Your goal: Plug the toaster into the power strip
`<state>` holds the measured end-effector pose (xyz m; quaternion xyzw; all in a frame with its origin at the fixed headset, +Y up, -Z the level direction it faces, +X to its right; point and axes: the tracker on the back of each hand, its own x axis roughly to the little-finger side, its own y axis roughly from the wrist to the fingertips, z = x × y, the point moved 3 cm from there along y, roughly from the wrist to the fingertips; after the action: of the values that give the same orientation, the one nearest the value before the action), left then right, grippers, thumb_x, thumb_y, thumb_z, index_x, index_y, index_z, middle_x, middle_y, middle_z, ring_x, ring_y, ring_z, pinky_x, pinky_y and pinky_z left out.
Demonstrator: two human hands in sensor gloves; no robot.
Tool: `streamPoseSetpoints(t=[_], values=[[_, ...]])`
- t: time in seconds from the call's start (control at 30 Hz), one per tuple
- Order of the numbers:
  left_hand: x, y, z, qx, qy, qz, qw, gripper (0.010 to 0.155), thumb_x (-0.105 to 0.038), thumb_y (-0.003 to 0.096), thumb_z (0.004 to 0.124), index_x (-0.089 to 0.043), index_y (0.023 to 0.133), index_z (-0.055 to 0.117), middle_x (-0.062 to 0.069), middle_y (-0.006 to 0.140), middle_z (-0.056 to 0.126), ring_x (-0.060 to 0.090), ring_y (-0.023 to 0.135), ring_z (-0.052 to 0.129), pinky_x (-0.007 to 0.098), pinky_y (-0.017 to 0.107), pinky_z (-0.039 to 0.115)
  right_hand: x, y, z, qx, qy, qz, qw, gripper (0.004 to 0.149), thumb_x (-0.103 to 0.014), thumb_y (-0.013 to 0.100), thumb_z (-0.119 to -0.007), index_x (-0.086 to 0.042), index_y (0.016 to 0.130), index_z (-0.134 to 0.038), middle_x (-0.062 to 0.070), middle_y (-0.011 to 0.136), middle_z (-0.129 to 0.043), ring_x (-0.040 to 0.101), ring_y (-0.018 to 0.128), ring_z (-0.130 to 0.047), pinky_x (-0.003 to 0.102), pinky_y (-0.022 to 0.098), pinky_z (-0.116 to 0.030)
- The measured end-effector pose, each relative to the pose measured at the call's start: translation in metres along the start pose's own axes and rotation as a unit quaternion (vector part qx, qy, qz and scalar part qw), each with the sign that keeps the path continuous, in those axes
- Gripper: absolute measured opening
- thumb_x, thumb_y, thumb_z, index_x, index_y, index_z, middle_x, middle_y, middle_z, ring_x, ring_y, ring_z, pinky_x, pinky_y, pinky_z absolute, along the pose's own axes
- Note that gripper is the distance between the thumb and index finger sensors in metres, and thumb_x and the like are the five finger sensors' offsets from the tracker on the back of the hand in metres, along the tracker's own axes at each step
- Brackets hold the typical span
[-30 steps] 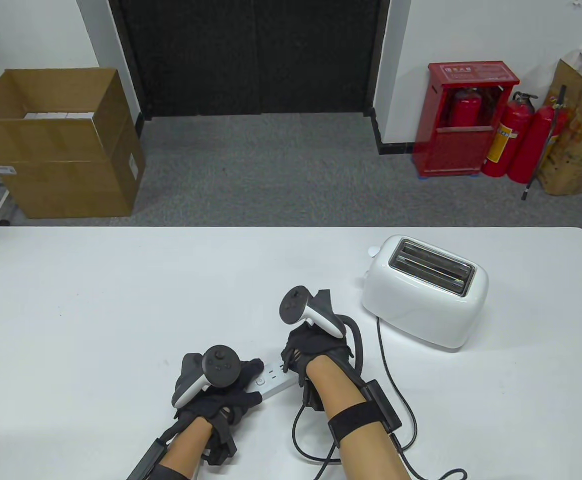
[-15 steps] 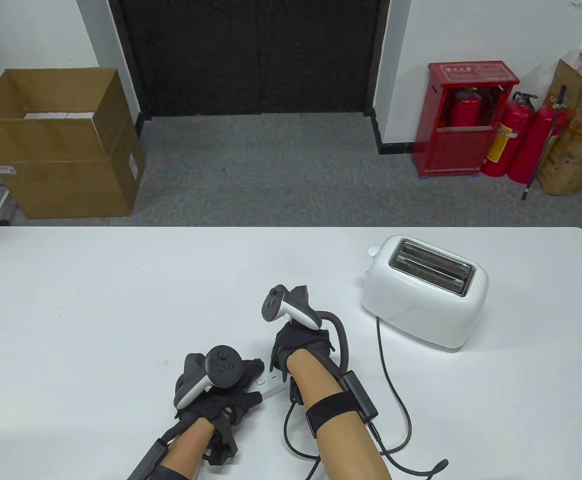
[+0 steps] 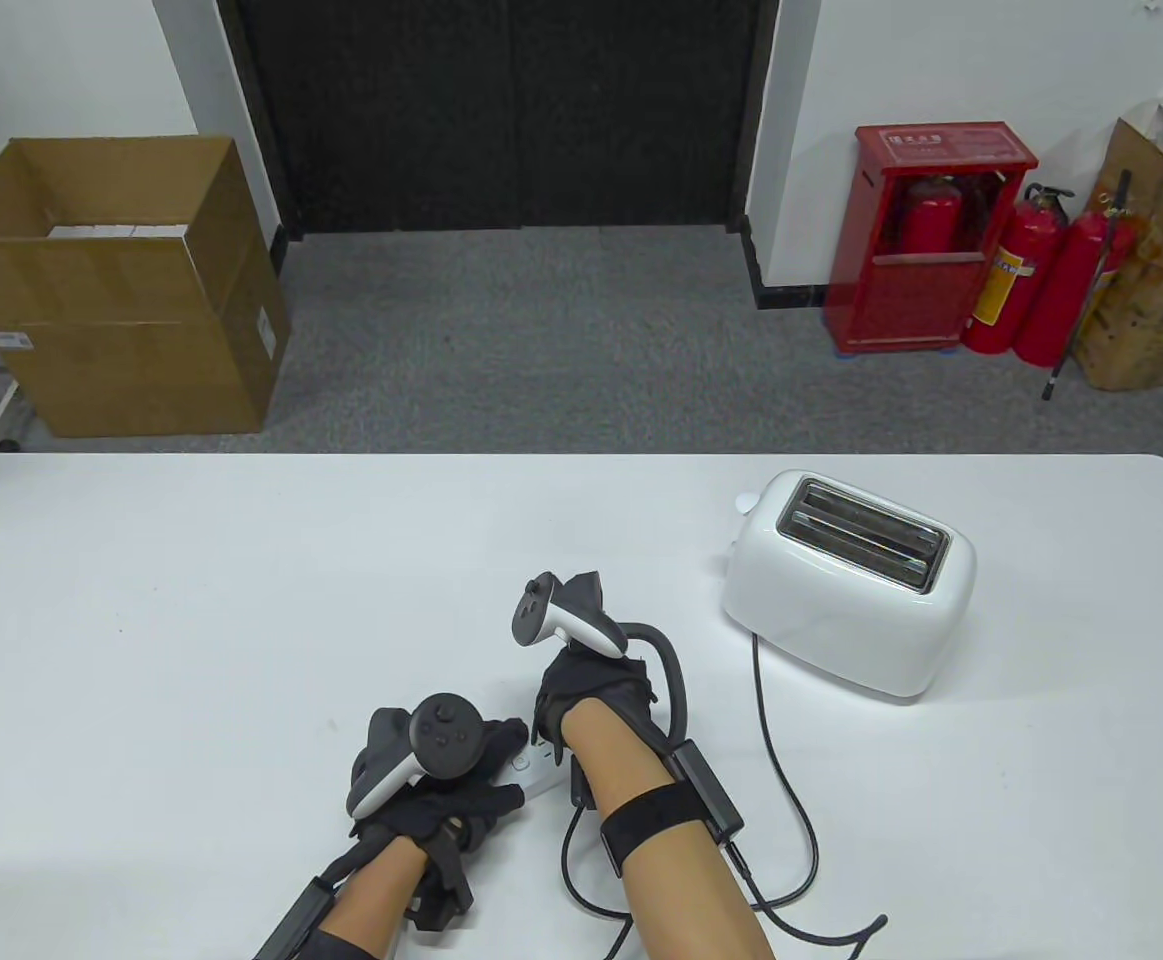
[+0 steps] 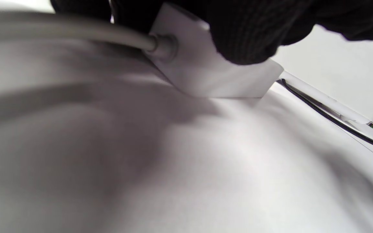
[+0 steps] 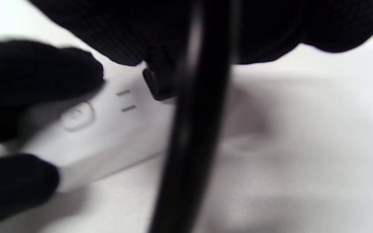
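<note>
The white toaster (image 3: 846, 580) stands at the right of the table, and its black cord (image 3: 769, 720) runs toward me and loops under my right forearm. My left hand (image 3: 501, 768) grips the near end of the white power strip (image 3: 533, 772) and holds it flat; the left wrist view shows its fingers (image 4: 247, 35) on the strip's end (image 4: 205, 74). My right hand (image 3: 581, 705) holds the black plug (image 5: 160, 85) down against the top of the strip (image 5: 108, 136), beside a pair of slots and a round button. Whether the prongs are in cannot be seen.
The strip's own pale cable (image 4: 76, 32) leaves its near end. The white table (image 3: 191, 600) spreads left and behind the hands. A cardboard box (image 3: 121, 290) and red fire extinguishers (image 3: 1021, 280) stand on the floor beyond it.
My right hand has moved left with the plug, from the strip's right end to over its sockets, dragging the cord loop along. My left hand and the toaster have stayed still.
</note>
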<state>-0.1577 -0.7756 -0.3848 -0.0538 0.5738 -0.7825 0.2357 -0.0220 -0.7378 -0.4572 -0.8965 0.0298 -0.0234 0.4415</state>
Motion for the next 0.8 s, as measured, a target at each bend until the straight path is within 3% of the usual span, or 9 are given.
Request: streamPoseSetpoints(t=[0.33,0.47,0.6,0.7,0.8], values=[[0.001,0.000,-0.001,0.001,0.002,0.003,1.000,0.071,-0.045,0.0435,0.083,-0.032,0.107,0.053,-0.002,0.112,0.064,0.025,0.099,0.072,0.051,0.070,0.065,0.001,0.004,-0.005,-0.007,0.013,-0.010,1.000,0.050,-0.041,0.044,-0.080,0.005,0.062,-0.087,0.001,0.027,-0.088,0.028,0.030,-0.090,0.053,0.030,-0.080],[-0.001,-0.001,-0.002,-0.001,0.021,0.003,1.000,0.072,-0.046,0.0436,0.082,-0.031,0.107,0.053,0.000,0.112,0.065,0.026,0.098,0.073,0.055,0.070,0.064,0.000,0.001,-0.005,0.023,0.009,-0.007,1.000,0.049,-0.042,0.044,-0.080,0.002,0.064,-0.087,0.002,0.031,-0.089,0.029,0.035,-0.091,0.054,0.034,-0.080],[0.002,-0.002,-0.006,-0.010,0.051,-0.006,0.999,0.072,-0.048,0.0433,0.082,-0.031,0.107,0.051,-0.001,0.111,0.067,0.026,0.096,0.076,0.055,0.069,0.065,0.002,-0.005,-0.004,0.059,0.054,0.007,0.997,0.050,-0.045,0.044,-0.077,-0.005,0.074,-0.085,0.004,0.046,-0.093,0.035,0.048,-0.091,0.056,0.040,-0.077],[0.005,-0.002,-0.007,-0.003,0.048,-0.011,0.999,0.072,-0.049,0.0437,0.081,-0.033,0.107,0.050,-0.001,0.111,0.066,0.025,0.097,0.075,0.056,0.069,0.064,0.008,-0.012,-0.005,0.055,0.127,0.054,0.989,0.059,-0.050,0.045,-0.072,-0.019,0.096,-0.070,0.009,0.068,-0.092,0.041,0.066,-0.086,0.058,0.047,-0.073],[0.004,-0.001,-0.007,0.005,0.052,-0.012,0.999,0.072,-0.048,0.0443,0.080,-0.032,0.107,0.049,0.000,0.112,0.065,0.026,0.098,0.074,0.057,0.069,0.064,0.016,-0.024,0.000,0.089,0.199,0.086,0.972,0.064,-0.051,0.044,-0.073,-0.018,0.098,-0.066,0.015,0.077,-0.089,0.046,0.076,-0.079,0.063,0.051,-0.068]])
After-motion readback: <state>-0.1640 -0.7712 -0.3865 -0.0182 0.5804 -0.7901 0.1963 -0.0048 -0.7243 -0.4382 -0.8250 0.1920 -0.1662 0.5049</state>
